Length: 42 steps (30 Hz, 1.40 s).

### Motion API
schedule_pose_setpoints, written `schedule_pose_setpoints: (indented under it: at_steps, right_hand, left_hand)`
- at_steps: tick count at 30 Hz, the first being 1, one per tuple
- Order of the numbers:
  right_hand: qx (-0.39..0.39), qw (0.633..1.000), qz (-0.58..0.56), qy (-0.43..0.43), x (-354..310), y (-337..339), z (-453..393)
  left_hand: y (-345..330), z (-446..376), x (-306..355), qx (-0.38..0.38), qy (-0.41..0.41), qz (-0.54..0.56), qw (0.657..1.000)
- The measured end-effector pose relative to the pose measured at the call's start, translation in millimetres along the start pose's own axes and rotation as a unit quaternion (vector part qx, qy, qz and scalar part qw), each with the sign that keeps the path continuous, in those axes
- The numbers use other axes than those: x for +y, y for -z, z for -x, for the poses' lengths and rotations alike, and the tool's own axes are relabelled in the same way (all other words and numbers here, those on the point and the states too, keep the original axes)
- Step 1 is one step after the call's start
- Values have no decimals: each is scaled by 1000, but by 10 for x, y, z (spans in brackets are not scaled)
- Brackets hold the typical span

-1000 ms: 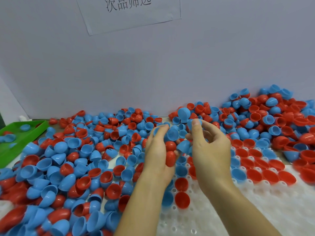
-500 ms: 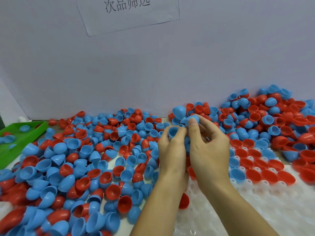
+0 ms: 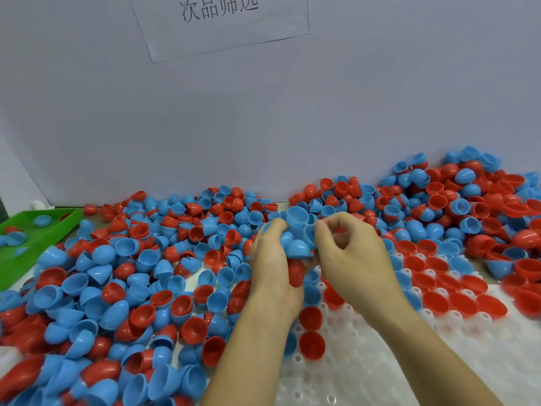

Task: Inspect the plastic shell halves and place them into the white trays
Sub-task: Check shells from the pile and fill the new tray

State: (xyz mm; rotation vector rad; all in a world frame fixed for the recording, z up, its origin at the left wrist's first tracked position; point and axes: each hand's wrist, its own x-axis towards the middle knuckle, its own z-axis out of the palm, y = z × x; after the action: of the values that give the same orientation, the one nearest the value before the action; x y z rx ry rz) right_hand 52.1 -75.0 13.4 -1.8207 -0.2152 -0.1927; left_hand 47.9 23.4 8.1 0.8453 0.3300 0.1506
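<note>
Blue shell halves (image 3: 297, 247), one's hollow facing the camera, sit grasped in both hands' grip (image 3: 310, 244).

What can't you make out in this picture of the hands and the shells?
Head view only:
- Left hand: how many shells it holds; its own back hides them.
- Right hand: whether its curled fingers pinch a shell.
- White tray: near part blurred, cut off by the bottom edge.
- Shell defects: too small.

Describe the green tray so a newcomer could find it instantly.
Start at the grey back wall and follow its base to the far left edge. There lies the green tray, holding only a few blue shells. It is the only green thing; the tray near the hands is white.
</note>
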Motion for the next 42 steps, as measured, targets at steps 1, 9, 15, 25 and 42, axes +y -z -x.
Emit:
schedule_pose_setpoints:
  at_steps: [1,9,15,25,42]
  right_hand:
    - [2,1000,18,11,19,-23,5]
    - [-44,990,95,98,13,85,2]
    - [-94,950,237,180,-23,251,-62]
    - [-269,881,389,24,-261,547,-23]
    - [-354,792,496,-22,-248,359,147]
  left_hand:
    - [7,-4,4,4,1,0,1000]
    - [49,-22,24,1,13,-16,1000]
    - [34,-13,30,-24,33,-45,998]
    - [152,-59,160,45,29,-16,998]
    - [140,-42,159,38,34,-9,999]
